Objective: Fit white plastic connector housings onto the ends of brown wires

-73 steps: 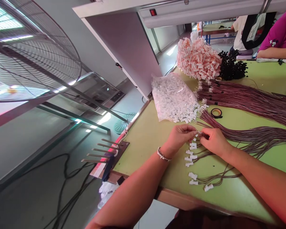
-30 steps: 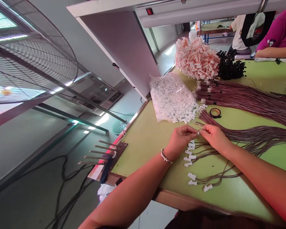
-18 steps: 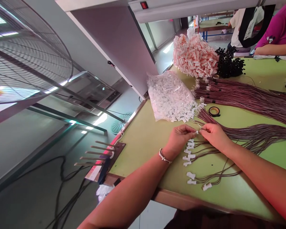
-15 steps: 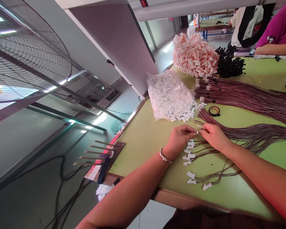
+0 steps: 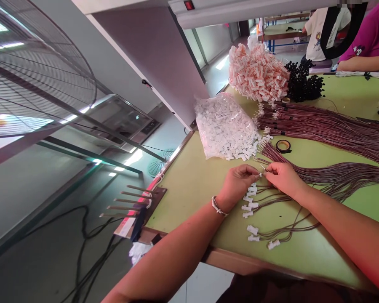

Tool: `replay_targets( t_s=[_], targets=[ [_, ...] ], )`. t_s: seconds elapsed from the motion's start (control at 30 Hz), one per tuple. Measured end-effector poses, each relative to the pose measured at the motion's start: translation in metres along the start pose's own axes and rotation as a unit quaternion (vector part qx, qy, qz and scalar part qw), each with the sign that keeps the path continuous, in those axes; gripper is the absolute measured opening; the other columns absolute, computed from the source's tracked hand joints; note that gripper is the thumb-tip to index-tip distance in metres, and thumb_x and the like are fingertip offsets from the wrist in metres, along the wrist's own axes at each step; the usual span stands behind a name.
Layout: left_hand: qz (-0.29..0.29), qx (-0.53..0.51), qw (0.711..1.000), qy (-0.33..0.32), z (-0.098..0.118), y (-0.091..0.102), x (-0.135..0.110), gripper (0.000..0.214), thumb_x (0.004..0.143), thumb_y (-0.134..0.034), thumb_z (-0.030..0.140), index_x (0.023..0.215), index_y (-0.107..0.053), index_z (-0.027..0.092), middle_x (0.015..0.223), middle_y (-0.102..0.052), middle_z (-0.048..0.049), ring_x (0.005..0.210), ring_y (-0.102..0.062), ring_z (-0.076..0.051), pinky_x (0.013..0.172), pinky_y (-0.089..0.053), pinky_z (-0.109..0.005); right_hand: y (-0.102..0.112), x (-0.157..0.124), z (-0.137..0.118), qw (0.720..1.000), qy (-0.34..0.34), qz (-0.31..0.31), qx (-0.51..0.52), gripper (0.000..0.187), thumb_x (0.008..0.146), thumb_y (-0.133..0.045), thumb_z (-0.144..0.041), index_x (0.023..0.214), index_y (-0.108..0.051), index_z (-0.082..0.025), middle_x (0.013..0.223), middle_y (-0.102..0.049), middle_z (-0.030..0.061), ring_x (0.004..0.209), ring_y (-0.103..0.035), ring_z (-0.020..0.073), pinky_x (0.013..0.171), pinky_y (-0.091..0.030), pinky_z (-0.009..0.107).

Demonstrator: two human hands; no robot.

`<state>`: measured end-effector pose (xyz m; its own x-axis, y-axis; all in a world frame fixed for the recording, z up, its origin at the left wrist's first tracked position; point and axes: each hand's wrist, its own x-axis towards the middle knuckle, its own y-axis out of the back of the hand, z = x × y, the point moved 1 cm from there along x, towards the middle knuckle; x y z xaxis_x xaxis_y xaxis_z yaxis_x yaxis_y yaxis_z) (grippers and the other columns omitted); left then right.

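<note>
The left hand (image 5: 236,184) and right hand (image 5: 282,179) meet fingertip to fingertip just above the green bench (image 5: 192,181). The left grip is pinched narrow on a small white connector (image 5: 260,174). The right grip appears closed on the end of a brown wire (image 5: 264,169) touching it, though the join is too small to see clearly. Just below lie finished leads (image 5: 251,205) with white ends. A bag of connectors (image 5: 225,126) sits near, beyond the hands, and a tape roll (image 5: 283,146) lies beside the wire bundle (image 5: 334,174).
</note>
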<state>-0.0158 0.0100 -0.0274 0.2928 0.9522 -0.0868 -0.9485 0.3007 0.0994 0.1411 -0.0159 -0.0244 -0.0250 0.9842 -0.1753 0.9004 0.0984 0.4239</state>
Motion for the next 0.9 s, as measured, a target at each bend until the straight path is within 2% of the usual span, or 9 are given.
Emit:
replay_targets(
  t_s=[0.13,0.27,0.5,0.67,0.9],
  targets=[
    [0.002,-0.009,1.0,0.023,0.0016,0.0008,-0.0002,0.012,0.061,-0.072,0.017,0.07,-0.065,0.014,0.064,-0.065,-0.0007,0.058,-0.055,-0.01,0.055,-0.044,-0.021,-0.0011,-0.0017,-0.0009,0.999,0.035,0.033,-0.013,0.017,0.072,-0.051,-0.03,0.061,-0.052,-0.018,0.049,-0.047,-0.0042,0.045,-0.037,0.0089,0.045,-0.029,0.023],
    [-0.001,0.043,0.999,0.033,0.001,0.0018,-0.0001,0.011,0.062,-0.072,0.02,0.069,-0.069,0.013,0.066,-0.068,-0.0024,0.057,-0.056,-0.011,0.056,-0.045,-0.022,-0.0028,-0.0031,-0.0012,0.994,0.075,0.053,-0.066,0.014,0.074,-0.05,-0.027,0.064,-0.054,-0.018,0.053,-0.05,-0.003,0.05,-0.041,0.0102,0.051,-0.031,0.023],
    [-0.014,0.068,0.998,0.015,-0.0026,-0.0005,0.0001,0.005,0.062,-0.07,0.017,0.066,-0.07,0.012,0.069,-0.07,-0.0055,0.062,-0.06,-0.014,0.062,-0.049,-0.025,-0.0046,-0.0024,-0.0003,0.985,0.101,0.053,-0.129,0.011,0.074,-0.049,-0.02,0.064,-0.055,-0.018,0.051,-0.049,-0.0025,0.049,-0.04,0.0108,0.054,-0.029,0.024],
    [0.013,0.045,0.999,0.0,-0.0047,-0.0029,-0.0008,0.005,0.062,-0.071,0.017,0.065,-0.068,0.013,0.068,-0.069,-0.0042,0.061,-0.06,-0.013,0.062,-0.05,-0.025,-0.0031,-0.0018,-0.002,0.99,0.086,0.052,-0.099,0.011,0.072,-0.049,-0.022,0.062,-0.052,-0.018,0.05,-0.046,-0.0037,0.049,-0.038,0.0102,0.053,-0.029,0.024],
    [0.018,0.027,0.997,-0.075,-0.005,-0.0025,-0.0007,0.005,0.065,-0.07,0.018,0.066,-0.065,0.015,0.076,-0.068,-0.0041,0.071,-0.062,-0.014,0.07,-0.052,-0.026,-0.0013,0.0001,-0.0011,0.998,0.035,0.038,-0.025,0.018,0.071,-0.048,-0.032,0.06,-0.048,-0.018,0.051,-0.038,-0.0053,0.05,-0.033,0.0095,0.049,-0.027,0.023]
  ],
)
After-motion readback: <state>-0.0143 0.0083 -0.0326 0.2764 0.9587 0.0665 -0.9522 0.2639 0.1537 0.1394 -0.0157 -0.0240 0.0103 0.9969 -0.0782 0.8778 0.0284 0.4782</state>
